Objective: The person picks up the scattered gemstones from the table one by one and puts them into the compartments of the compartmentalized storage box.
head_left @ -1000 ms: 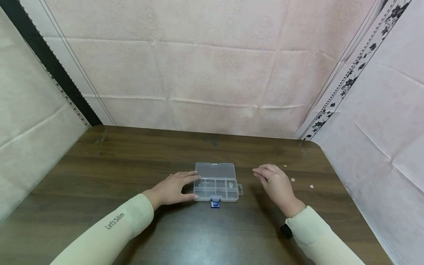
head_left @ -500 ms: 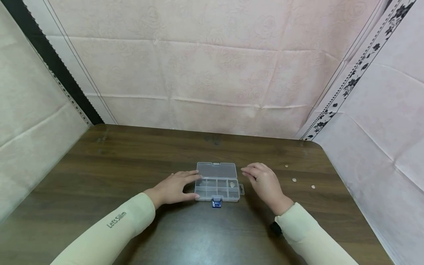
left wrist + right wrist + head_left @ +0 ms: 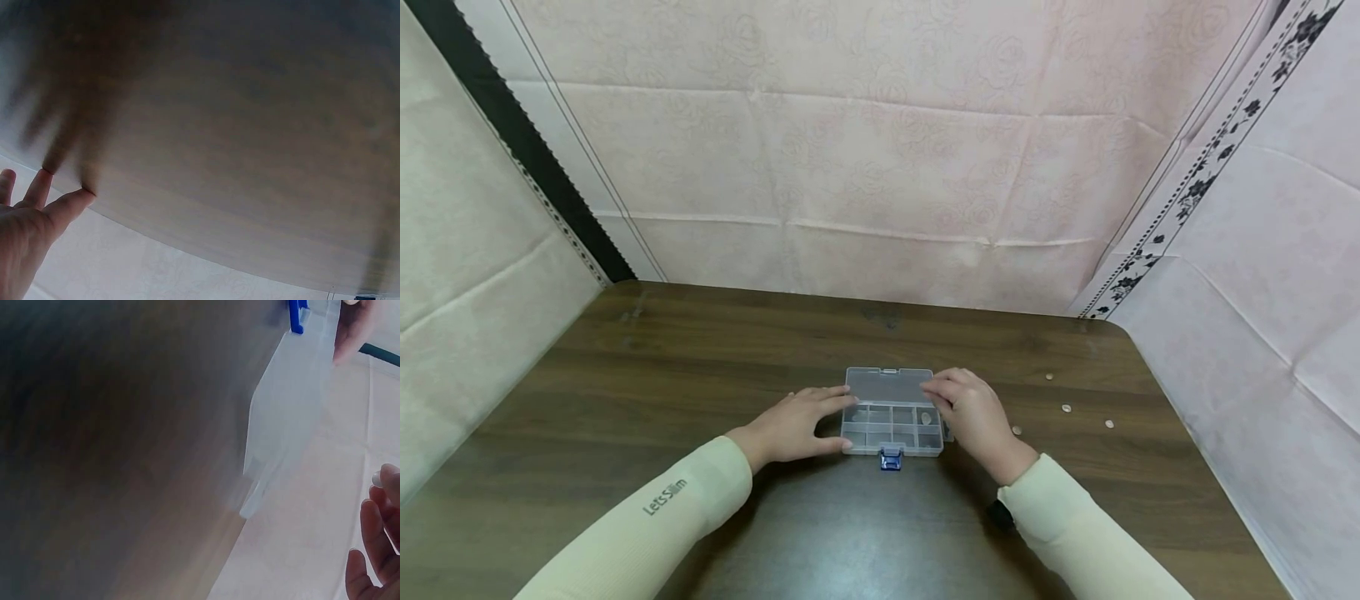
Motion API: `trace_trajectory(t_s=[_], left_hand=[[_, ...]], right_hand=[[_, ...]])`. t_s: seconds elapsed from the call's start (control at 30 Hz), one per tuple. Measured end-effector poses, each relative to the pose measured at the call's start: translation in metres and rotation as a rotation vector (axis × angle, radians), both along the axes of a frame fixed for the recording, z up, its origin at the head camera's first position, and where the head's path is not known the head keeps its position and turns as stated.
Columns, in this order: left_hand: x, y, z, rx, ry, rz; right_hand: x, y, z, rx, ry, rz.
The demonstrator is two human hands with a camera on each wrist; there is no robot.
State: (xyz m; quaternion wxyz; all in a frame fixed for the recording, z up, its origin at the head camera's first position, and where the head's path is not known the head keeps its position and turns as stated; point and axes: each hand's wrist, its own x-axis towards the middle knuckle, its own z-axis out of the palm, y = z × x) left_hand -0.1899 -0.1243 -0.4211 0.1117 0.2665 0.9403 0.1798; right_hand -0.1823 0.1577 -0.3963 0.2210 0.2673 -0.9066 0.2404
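Note:
A clear plastic compartment box (image 3: pixel 877 439) lies on the table with its lid (image 3: pixel 887 385) folded back and a blue latch (image 3: pixel 891 460) at its near side. One pale button (image 3: pixel 926 418) sits in a right-hand compartment of the far row. My left hand (image 3: pixel 796 423) has its fingers extended, with the fingertips and thumb at the box's left edge. My right hand (image 3: pixel 972 417) is over the right side of the lid, thumb and fingertips together. In the right wrist view the thumb and a finger pinch a small whitish button (image 3: pixel 377 479).
Several pale buttons lie on the brown table (image 3: pixel 737 333) to the right: one beside my right hand (image 3: pixel 1017 430), others further off, including a middle button (image 3: pixel 1067 408) and a far-right button (image 3: pixel 1109 424). Pale cloth (image 3: pixel 865 167) hangs around the table's back and sides.
My right hand has moved left from beside the box to over its lid, uncovering a button on the table behind it. The left hand has stayed at the box's left edge.

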Motion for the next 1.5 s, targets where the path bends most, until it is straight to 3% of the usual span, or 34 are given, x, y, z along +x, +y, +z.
trace_trajectory(t_s=[0.67,1.1,1.5], left_hand=[[-0.001,0.001,0.001,0.01,0.012,-0.003],[-0.001,0.0,-0.001,0.006,0.014,-0.006],[0.0,0.001,0.002,0.007,0.001,-0.003]], right_hand=[[0.0,-0.033,-0.006,0.066,-0.021,0.087],[-0.001,-0.046,-0.007,0.13,-0.146,0.087],[-0.003,-0.049,-0.011,0.203,-0.087,0.118]])
